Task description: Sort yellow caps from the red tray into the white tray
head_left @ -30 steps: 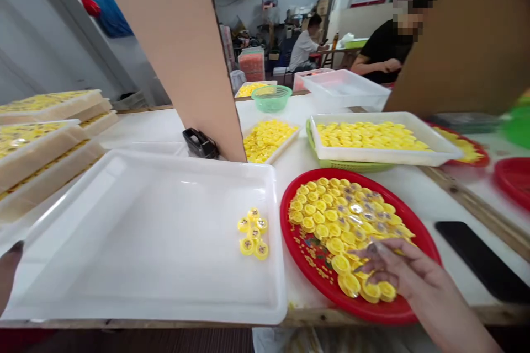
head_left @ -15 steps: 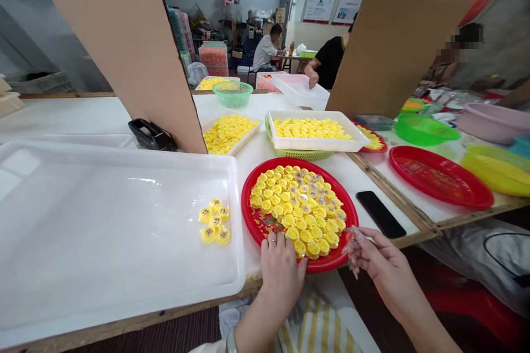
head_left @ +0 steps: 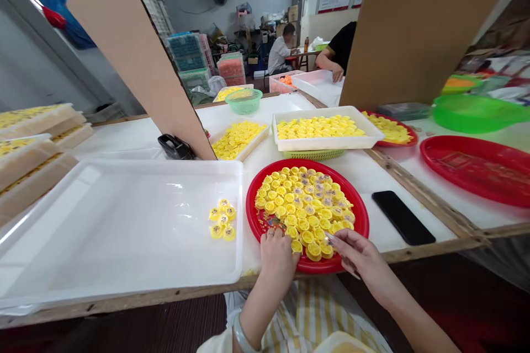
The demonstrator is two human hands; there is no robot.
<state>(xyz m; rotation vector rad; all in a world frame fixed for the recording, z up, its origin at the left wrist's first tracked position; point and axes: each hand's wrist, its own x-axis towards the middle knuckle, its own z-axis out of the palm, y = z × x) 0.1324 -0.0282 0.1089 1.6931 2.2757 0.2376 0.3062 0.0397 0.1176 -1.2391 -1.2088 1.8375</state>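
Observation:
A red plate (head_left: 361,214) heaped with small yellow caps (head_left: 305,203) lies at the table's near edge. My left hand (head_left: 275,252) rests on the plate's near rim, its fingers curled over the edge beside the caps. My right hand (head_left: 356,253) comes in from the right, and its fingertips are pinched together on the nearest caps; what they hold is too small to make out. Left of the plate lies a big white tray (head_left: 124,242) holding a small cluster of yellow caps (head_left: 222,219).
A black phone (head_left: 402,216) lies right of the plate. Cardboard dividers (head_left: 136,66) (head_left: 418,33) stand behind. Further back are white trays of yellow pieces (head_left: 323,131), a green basket (head_left: 245,100) and a second red plate (head_left: 476,171). Stacked trays (head_left: 28,160) stand left. Other people sit at the far end.
The view has swung back to the left. My right hand has moved from the table edge onto the caps at the plate's near side. My left hand stays on the rim.

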